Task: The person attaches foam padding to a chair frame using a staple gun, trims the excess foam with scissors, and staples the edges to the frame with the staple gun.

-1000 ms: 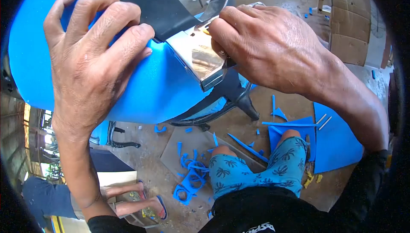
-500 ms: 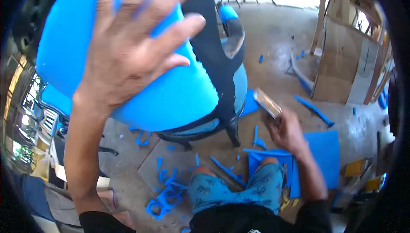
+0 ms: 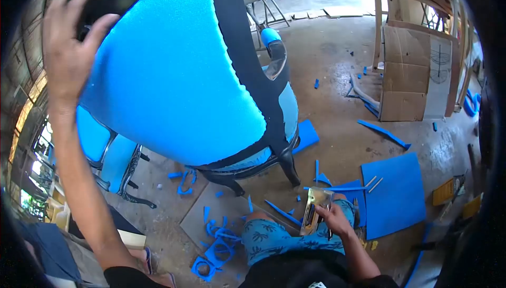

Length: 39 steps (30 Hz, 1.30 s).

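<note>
A large chair (image 3: 240,40) with a black frame stands in front of me, its back covered by bright blue foam (image 3: 168,77) with a ragged right edge. My left hand (image 3: 71,50) is raised at the upper left rim of the foam, fingers spread and holding nothing. Whether its palm touches the rim I cannot tell. Low over my thigh, my right hand (image 3: 334,219) grips a metal staple gun (image 3: 312,209), apart from the chair.
Blue foam sheets (image 3: 395,195) lie on the floor at the right, with thin strips around them. Cut foam scraps (image 3: 219,251) litter the floor near my legs. Another blue-padded chair (image 3: 118,161) stands left. Cardboard (image 3: 406,72) leans at a wooden frame. A person's foot shows lower left.
My left hand has moved left and off the middle of the foam to its upper left rim. My right hand has lowered the staple gun toward my lap.
</note>
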Available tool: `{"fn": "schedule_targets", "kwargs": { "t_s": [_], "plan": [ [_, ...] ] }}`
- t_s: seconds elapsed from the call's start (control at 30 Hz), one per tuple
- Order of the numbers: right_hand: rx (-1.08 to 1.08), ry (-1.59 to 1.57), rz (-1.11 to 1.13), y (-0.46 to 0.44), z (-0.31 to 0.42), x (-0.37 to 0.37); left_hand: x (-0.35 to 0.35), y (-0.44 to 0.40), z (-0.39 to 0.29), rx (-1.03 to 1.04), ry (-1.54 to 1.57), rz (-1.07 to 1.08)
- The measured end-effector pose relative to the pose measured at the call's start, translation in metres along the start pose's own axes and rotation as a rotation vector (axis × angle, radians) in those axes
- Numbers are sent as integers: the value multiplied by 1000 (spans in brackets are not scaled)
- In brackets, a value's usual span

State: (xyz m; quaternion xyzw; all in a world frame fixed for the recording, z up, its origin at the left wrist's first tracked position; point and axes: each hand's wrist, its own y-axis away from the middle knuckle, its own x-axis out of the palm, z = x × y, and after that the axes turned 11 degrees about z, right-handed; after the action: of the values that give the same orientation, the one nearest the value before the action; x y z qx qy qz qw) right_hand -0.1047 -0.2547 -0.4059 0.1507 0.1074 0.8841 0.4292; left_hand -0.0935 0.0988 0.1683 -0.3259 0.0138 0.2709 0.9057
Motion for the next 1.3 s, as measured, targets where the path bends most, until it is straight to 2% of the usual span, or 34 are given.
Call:
{"fn": "schedule_targets", "kwargs": {
  "t_s": [0.07, 0.13, 0.17, 0.2, 0.27, 0.33, 0.47, 0.53, 0.63, 0.77, 0.87, 1.0, 1.17, 1.3],
  "plan": [
    [-98, 14, 40, -3, 19, 2, 3, -19, -50, 157, 14, -6],
    [-177, 60, 29, -6, 33, 1, 7, -25, -100, 300, 133, 101],
    [-145, 178, 15, -10, 35, -4, 12, -23, -118, 308, 136, 115],
    [-196, 192, 24, 1, 73, 1, 18, -22, -133, 379, 193, 197],
    [-319, 107, 61, -8, 90, 0, 28, -22, -142, 470, 251, 299],
    [-291, 300, 138, -21, 110, -12, 42, -22, -149, 491, 296, 329],
    [-628, 741, 123, -29, 203, -20, 62, -19, -158, 573, 214, 411],
    [-794, 913, 20, -41, 231, -23, 70, -20, -158, 566, 223, 400],
    [-776, 1112, -54, -42, 280, -18, 60, -28, -159, 626, 211, 474],
    [-751, 1246, -64, -46, 307, -17, 79, -22, -158, 676, 194, 408],
    [-715, 1242, -92, -50, 309, -18, 76, -22, -159, 631, 373, 468],
    [-763, 1209, -95, -55, 303, -22, 82, -16, -165, 708, 326, 488],
    [-691, 1212, -40, -54, 298, -25, 74, -22, -172, 664, 372, 576],
    [-687, 1201, -36, -56, 296, -27, 75, -13, -180, 624, 242, 498]
  ]
}}
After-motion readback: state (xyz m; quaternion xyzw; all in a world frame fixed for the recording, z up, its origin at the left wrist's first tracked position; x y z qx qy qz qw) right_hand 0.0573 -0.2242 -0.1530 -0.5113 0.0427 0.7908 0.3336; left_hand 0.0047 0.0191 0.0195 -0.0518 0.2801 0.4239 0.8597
